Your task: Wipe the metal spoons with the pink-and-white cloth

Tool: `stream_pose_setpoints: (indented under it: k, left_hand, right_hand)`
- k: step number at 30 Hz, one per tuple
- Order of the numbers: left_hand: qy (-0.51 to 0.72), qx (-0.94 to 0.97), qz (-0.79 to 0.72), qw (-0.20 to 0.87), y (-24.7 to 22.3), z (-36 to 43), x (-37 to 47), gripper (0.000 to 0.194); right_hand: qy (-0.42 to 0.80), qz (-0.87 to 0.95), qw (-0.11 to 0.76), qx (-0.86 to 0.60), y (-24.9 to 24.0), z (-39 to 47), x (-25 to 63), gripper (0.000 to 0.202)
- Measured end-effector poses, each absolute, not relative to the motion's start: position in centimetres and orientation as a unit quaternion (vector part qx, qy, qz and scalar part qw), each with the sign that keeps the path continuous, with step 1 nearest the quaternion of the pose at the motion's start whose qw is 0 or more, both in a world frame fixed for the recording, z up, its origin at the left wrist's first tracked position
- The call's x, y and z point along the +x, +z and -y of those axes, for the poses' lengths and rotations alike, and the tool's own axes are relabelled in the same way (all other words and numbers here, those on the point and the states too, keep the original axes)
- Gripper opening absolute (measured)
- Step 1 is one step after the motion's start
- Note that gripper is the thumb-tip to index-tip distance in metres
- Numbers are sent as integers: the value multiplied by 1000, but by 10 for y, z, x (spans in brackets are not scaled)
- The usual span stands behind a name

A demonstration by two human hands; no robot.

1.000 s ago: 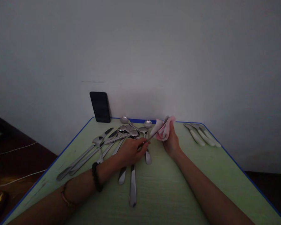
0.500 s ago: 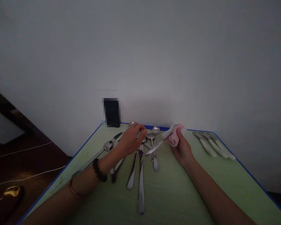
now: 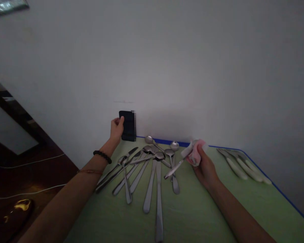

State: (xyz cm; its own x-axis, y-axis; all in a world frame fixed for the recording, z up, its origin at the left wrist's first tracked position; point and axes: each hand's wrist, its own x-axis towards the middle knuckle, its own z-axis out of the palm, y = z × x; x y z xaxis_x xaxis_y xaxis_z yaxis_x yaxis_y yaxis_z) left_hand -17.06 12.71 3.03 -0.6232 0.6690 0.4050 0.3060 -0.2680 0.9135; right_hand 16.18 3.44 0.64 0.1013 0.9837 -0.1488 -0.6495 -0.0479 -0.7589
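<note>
One slim silver metal utensil [image 3: 173, 170] sits in the crumpled pink-and-white cloth [image 3: 197, 154], at the right of the pile of silver metal cutlery [image 3: 151, 184]; its far end is covered, so I cannot tell its kind. The right hand [image 3: 205, 165] is clamped on this cloth, and the bare handle extends toward the pile, its long axis slanting left and nearer to the person. The flat black rectangular device [image 3: 128, 126] stands upright at the far left of the pile, its long axis nearly vertical. The left hand [image 3: 116, 130] is much the nearer one to it: the device is immediately right of the grip. The thumb overlaps its left edge; whether the fingers close behind, I cannot tell. Well to the right of the pile, metal utensils with smooth whitish handles [image 3: 248, 169] lie side by side on the light green, blue-edged table [image 3: 192, 209].
</note>
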Motion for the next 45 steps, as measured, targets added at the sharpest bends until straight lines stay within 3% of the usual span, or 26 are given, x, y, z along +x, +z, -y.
stream_pose_setpoints:
  k: [9, 19, 29, 35, 41, 43, 45]
  left_hand:
    - [710, 399, -560, 153, 21, -138, -182, 28]
    - [732, 368, -549, 164, 16, -138, -181, 25]
    - [726, 318, -591, 151, 14, -115, -162, 44]
    - [712, 325, -598, 173, 22, -93, -141, 43]
    - [657, 389, -591, 261, 35, -63, -106, 23]
    - [598, 455, -567, 338, 45, -48, -89, 16]
    - [515, 519, -528, 432, 58, -32, -72, 22]
  right_hand:
    - [631, 234, 648, -356, 6, -35, 161, 27]
    - [619, 240, 646, -375, 6, -35, 160, 25]
    - [620, 247, 643, -375, 5, -33, 159, 28]
    - [623, 251, 643, -369, 4, -33, 160, 33]
    - [636, 265, 631, -356, 10, -28, 159, 38]
    - [636, 269, 633, -351, 19, -25, 154, 38]
    - [623, 278, 651, -332, 31, -24, 147, 39]
